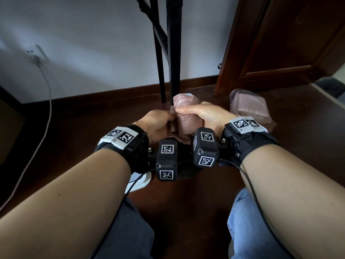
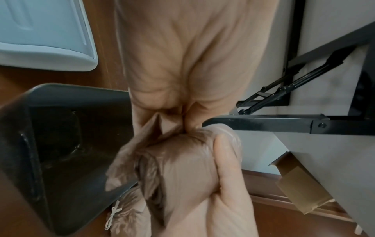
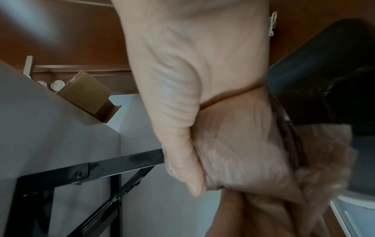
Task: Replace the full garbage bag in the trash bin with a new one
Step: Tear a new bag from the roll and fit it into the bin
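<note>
Our right hand (image 1: 203, 114) grips the roll of new bags (image 1: 183, 116) above the empty bin (image 2: 61, 144) while our left hand (image 1: 158, 124) pinches its loose edge, which could, we judge, tear unevenly if yanked.

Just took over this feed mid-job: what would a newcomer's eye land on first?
Centre frame, the right hand grips a pinkish translucent roll of plastic garbage bags while the left hand pinches its loose edge. Behind the right wrist, a tied-off pink full garbage bag sits on the dark floor; the black rectangular trash bin stands unlined below.
</note>
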{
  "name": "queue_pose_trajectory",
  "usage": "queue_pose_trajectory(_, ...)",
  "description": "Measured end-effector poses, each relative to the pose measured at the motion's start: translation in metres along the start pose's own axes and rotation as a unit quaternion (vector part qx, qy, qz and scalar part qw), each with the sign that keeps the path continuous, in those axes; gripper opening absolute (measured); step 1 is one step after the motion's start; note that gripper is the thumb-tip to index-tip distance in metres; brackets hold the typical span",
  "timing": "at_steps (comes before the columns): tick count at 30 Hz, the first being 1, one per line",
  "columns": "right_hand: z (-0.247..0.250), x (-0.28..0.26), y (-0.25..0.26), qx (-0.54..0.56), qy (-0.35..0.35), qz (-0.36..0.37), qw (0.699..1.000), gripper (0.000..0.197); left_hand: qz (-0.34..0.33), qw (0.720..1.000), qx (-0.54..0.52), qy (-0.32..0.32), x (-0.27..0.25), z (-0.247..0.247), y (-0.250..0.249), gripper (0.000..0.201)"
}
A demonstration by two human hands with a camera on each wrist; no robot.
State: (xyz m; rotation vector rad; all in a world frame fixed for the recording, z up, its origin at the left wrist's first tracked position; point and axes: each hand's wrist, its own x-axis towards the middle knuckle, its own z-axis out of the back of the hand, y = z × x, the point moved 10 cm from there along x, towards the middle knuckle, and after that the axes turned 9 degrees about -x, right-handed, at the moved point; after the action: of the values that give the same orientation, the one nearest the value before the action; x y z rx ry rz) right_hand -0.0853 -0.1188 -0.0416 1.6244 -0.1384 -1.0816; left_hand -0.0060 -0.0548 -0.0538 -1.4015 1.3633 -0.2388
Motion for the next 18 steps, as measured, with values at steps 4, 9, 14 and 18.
queue_pose_trajectory(4,0.002,0.005,-0.003,-0.017,-0.007,-0.004,1.000,0.065,-0.008,0.998,0.022,-0.054,0.003,0.009,0.002,0.029)
queue_pose_trajectory(9,0.008,0.011,0.001,-0.063,-0.037,0.029,0.997,0.045,-0.010,0.997,0.030,-0.067,0.002,0.011,0.003,0.036)
queue_pose_trajectory(14,0.010,0.017,0.003,-0.110,-0.056,0.051,0.991,0.034,-0.013,0.997,0.016,-0.080,0.005,0.015,0.003,0.035)
queue_pose_trajectory(18,0.022,0.014,0.003,-0.153,-0.096,0.041,0.983,0.052,-0.025,0.998,0.032,-0.047,0.003,0.007,-0.002,0.031)
